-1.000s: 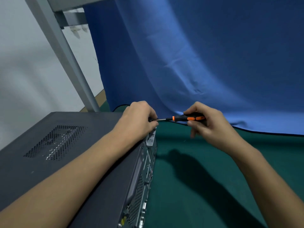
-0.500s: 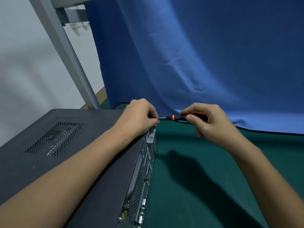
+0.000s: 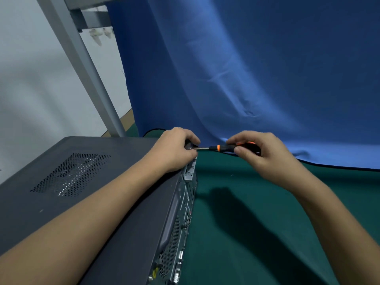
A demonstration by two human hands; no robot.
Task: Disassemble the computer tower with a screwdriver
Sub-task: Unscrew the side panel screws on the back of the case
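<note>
A dark grey computer tower [image 3: 92, 182] lies on its side at the left, its vented panel facing up and its rear ports facing right. My left hand [image 3: 174, 149] curls over the tower's far rear corner and grips it there. My right hand [image 3: 259, 153] holds a black and orange screwdriver [image 3: 224, 148] level, fingers pinching the handle. The metal tip meets a screw at the rear corner, right by my left fingers. Most of the handle is hidden in my right hand.
A green mat [image 3: 257, 223] covers the table to the right of the tower. A blue cloth backdrop [image 3: 246, 79] hangs behind and drapes onto the mat. A grey metal post [image 3: 82, 68] slants up behind the tower at the left.
My right fingers have shifted round the screwdriver handle, covering more of its orange part. The left hand stays on the corner. The view has tilted slightly.
</note>
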